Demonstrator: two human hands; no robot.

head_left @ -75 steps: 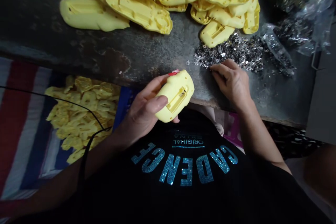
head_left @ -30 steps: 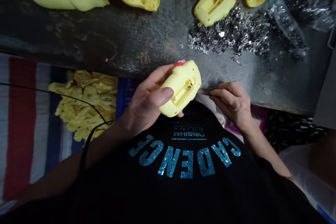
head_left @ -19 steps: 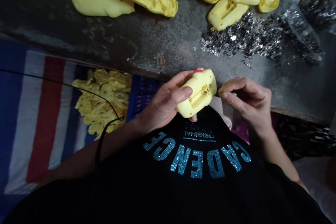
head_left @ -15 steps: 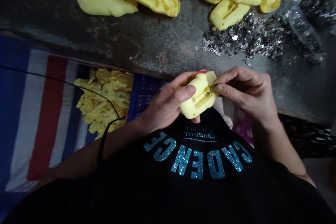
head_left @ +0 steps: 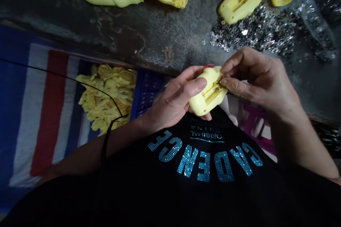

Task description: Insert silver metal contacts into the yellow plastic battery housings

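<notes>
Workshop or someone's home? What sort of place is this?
Likely a small piecework assembly shop, perhaps home-based: a worn metal-topped bench carries heaped yellow moulded plastic housings, loose small metal parts lie beside a plastic bag, and the left hand holds one housing.

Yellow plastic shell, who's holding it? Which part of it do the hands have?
The left hand grips the yellow plastic shell around its rounded body. The right hand's fingertips pinch something tiny at the shell's rectangular slot; it's too small to tell what.

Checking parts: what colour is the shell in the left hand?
The shell is pale yellow, best seen in the head view.
</notes>
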